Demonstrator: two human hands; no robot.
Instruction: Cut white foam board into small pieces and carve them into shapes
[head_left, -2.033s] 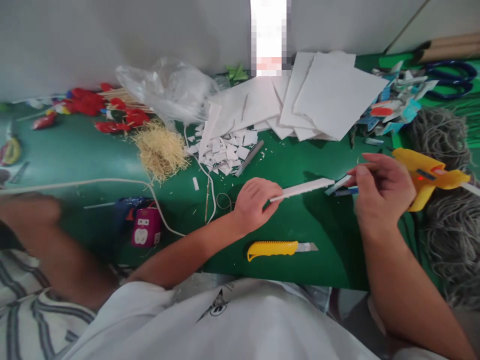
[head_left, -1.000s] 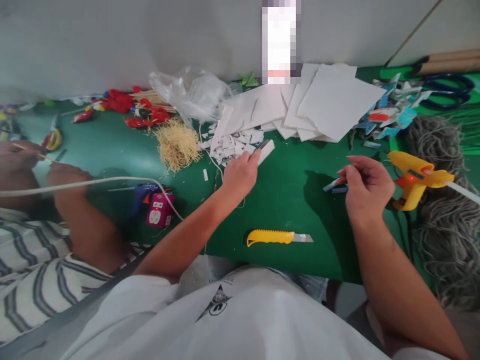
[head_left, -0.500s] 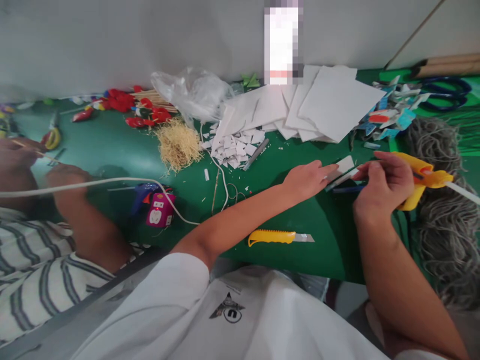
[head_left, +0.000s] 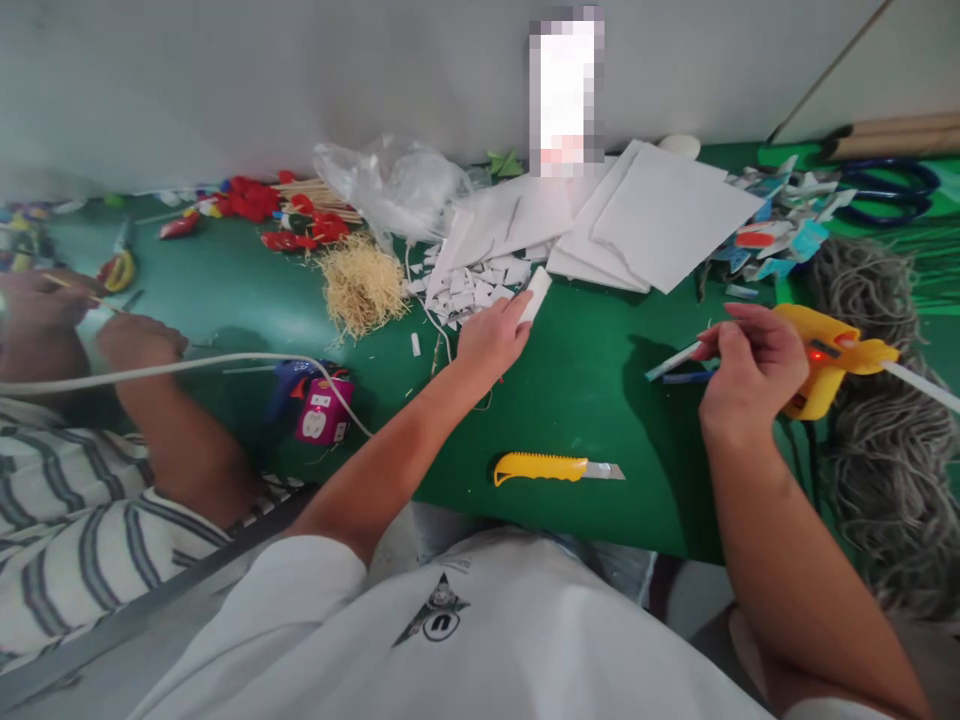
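My left hand (head_left: 491, 345) is closed on a small flat white rectangular piece (head_left: 536, 294) at the right edge of a heap of small white cut pieces (head_left: 457, 290). Off to the right, my right hand (head_left: 757, 370) pinches a thin whitish stick (head_left: 675, 360) with a teal tip; its exact kind is unclear. A blue stick-like item (head_left: 688, 378) lies just below it. Partly behind that hand is a yellow glue gun (head_left: 817, 360) with a red light and a white glue stick in its back. A yellow utility knife (head_left: 555, 468), blade out, lies near the front edge.
White sheets (head_left: 675, 215) are stacked at the back beside a plastic bag (head_left: 397, 185). Grey yarn (head_left: 885, 450) covers the right side. A white cord (head_left: 225, 360) runs past a magenta socket block (head_left: 324, 410). A co-worker's hands (head_left: 139, 340) hold a thin stick at left.
My left hand has moved left, away from my right hand, carrying a white piece to the heap. My right hand keeps its thin stick, almost in place. The view has shifted slightly.
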